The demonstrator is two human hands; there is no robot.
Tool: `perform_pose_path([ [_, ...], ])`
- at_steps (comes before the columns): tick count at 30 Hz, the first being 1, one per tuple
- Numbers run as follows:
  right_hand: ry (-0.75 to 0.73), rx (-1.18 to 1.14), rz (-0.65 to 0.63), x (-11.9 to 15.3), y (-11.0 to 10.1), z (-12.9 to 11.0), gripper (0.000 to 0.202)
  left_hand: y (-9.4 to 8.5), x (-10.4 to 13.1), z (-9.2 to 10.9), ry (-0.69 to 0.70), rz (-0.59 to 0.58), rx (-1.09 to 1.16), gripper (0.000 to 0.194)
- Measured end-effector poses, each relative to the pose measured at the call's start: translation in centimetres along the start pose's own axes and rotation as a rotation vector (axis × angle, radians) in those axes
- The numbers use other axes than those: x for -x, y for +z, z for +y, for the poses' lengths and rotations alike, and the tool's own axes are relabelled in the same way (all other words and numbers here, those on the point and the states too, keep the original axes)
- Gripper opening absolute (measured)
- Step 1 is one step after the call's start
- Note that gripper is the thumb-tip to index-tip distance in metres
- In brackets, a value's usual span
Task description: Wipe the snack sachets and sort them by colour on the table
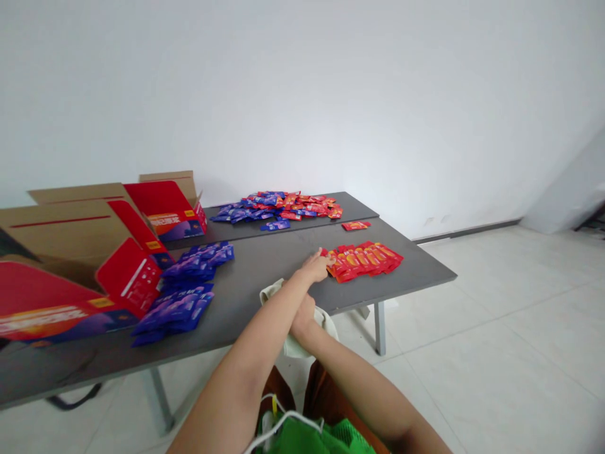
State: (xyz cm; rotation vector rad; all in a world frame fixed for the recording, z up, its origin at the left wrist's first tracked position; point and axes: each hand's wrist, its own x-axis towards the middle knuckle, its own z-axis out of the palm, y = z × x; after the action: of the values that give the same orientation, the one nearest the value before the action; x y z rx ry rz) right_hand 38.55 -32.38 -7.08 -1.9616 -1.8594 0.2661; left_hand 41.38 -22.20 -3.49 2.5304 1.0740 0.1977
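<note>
My left hand (317, 266) reaches across to the near left end of a row of overlapping red sachets (362, 260). Its fingers are stretched out and touch the leftmost ones. Under my left forearm, my right hand (302, 315) is closed on a pale cloth (326, 323) at the table's front edge; part of that hand is hidden by the forearm. One red sachet (355, 226) lies apart behind the row.
A mixed heap of blue and red sachets (278, 205) lies at the back of the grey table (265, 252). To the left are stacks of blue sachets (177, 309), an open red carton (125, 284) and another open carton (182, 228) behind. A wall stands behind the table.
</note>
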Motion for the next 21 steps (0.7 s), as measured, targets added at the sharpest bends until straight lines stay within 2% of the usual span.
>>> perform_pose_path([
  [3, 0.018, 0.031, -0.069, 0.2, -0.3, -0.3, 0.037, 0.3, -0.2, -0.6, 0.103, -0.105, 0.03, 0.061],
  [5, 0.017, 0.074, -0.109, 0.5, -0.8, -0.8, 0.036, 0.0, -0.4, -1.2, 0.11, -0.112, 0.081, 0.061],
  [7, 0.025, 0.135, -0.109, 0.9, -1.4, -1.5, 0.034, -0.8, -0.5, -2.2, -0.002, -0.005, 0.147, 0.057],
  [11, 0.04, 0.236, 0.011, 1.5, -2.5, -2.1, 0.034, -3.2, 0.8, -6.4, -0.37, 0.356, 0.209, 0.05],
  [16, 0.098, 0.308, 0.104, 1.6, -3.5, -0.2, 0.036, -6.1, 3.0, -12.6, -0.708, 0.565, 0.169, 0.045],
  [19, 0.134, 0.319, 0.091, 1.3, -3.6, 0.6, 0.037, -7.5, 2.1, -15.0, -0.748, 0.64, 0.136, 0.042],
  [21, 0.155, 0.319, 0.083, 1.1, -3.4, 0.7, 0.039, -8.3, 0.4, -16.1, -0.666, 0.634, 0.125, 0.041],
])
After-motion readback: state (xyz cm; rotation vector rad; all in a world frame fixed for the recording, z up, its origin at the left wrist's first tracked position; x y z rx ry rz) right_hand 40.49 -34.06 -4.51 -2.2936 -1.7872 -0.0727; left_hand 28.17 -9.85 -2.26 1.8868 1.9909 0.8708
